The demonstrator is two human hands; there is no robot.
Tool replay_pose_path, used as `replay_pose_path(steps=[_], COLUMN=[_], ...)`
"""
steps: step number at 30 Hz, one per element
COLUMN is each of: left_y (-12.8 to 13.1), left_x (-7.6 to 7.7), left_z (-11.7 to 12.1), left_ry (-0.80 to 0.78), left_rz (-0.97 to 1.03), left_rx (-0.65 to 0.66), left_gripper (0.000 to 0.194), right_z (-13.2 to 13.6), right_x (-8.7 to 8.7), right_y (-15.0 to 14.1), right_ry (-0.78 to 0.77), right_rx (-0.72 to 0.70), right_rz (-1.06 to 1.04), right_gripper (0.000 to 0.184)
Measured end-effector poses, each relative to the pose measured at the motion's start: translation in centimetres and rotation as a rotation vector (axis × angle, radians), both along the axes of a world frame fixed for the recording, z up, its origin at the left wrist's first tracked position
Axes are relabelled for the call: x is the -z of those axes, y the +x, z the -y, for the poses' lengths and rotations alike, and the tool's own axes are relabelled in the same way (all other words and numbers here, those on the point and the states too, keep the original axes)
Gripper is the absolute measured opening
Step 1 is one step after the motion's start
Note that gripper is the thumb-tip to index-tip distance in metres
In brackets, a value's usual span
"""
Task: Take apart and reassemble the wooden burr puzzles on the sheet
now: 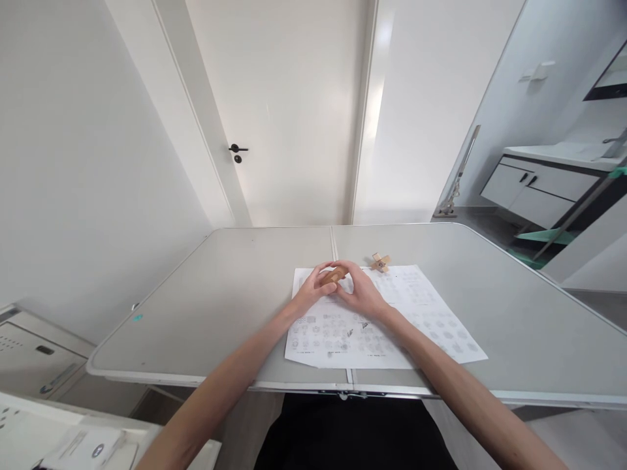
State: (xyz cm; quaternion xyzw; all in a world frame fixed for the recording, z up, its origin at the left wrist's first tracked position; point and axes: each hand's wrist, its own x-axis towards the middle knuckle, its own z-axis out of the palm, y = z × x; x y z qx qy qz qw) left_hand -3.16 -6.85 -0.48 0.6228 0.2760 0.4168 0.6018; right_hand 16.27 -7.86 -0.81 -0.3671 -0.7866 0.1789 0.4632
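Both of my hands meet over a printed paper sheet point(416, 313) and hold wooden puzzle pieces point(336, 275) between them. My left hand point(312, 287) has its fingers curled round the brown wood from the left. From the right, my right hand point(361, 287) grips the same wood with thumb and fingertips. How many pieces are in the grip I cannot tell, since fingers cover part of them. Just beyond my right hand, a small cross-shaped wooden puzzle piece assembly point(380, 262) rests at the sheet's far edge. The sheet bears rows of small grey diagrams.
The grey folding table point(235, 294) has a seam down its middle and a metal rim. Behind it stands a white door point(289, 117) with a black handle point(238, 149). White boxy equipment point(44, 359) is at the lower left. A sink cabinet point(539, 179) stands far right.
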Motion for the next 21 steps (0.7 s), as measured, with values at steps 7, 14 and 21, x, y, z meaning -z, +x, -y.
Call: replay_pose_path(steps=[7,14,21], left_y=[0.3,0.4,0.2], left_x=[0.2,-0.3,0.2], left_z=[0.1,0.8,0.6], left_ry=[0.088,0.167,0.283], left_rz=[-0.107,-0.278,-0.343], left_rx=[-0.214,-0.223,-0.252], left_gripper=[0.093,0.104,0.103], right_z=[-1.3,-2.2,-2.2], right_x=[1.1,1.4,1.7], right_y=[0.6,1.0,1.1], right_ry=[-0.026,-0.049,-0.036], right_rx=[0.120,0.159,0.239], right_rz=[-0.097,-0.126,-0.030], right_gripper=[0.045,0.035,0.039])
